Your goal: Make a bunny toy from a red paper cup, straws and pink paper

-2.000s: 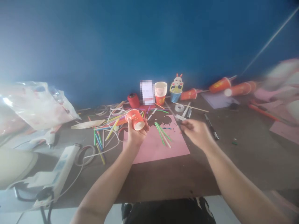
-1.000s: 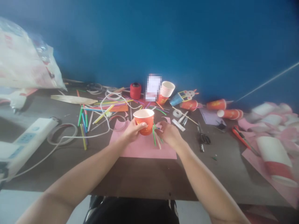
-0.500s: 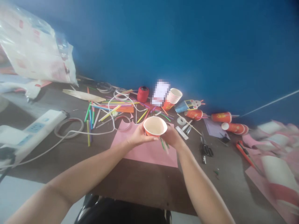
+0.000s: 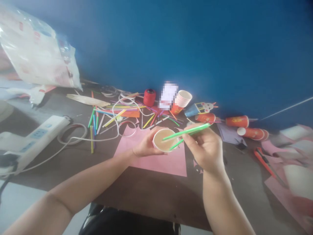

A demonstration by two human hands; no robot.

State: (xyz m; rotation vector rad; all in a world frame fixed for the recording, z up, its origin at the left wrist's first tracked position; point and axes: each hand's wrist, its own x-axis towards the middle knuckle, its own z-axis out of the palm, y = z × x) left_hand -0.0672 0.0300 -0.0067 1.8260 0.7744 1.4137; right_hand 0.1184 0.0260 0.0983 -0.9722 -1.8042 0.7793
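Observation:
My left hand [image 4: 148,143] is wrapped round a paper cup [image 4: 161,147], its mouth tilted toward me so the pale inside shows. In my right hand [image 4: 207,147] are green straws [image 4: 188,131], pinched between thumb and fingers. Their lower ends reach over the rim into the cup's mouth; whether they touch the inside I cannot tell. Under both hands lies a sheet of pink paper [image 4: 149,164] with cut-out edges at its far side. The outer wall of the cup is mostly hidden by my left hand.
A white power strip [image 4: 42,140] and cable lie left, near a glue gun [image 4: 36,94]. Coloured straws [image 4: 117,117], a red thread spool [image 4: 149,97] and stacked cups [image 4: 182,101] stand behind. Right are fallen red cups [image 4: 237,121] and a red utility knife [image 4: 265,161].
My right hand has picked up the green straws from the pink paper and brought them up to the cup. The cup, held in my left hand, has turned its mouth toward me.

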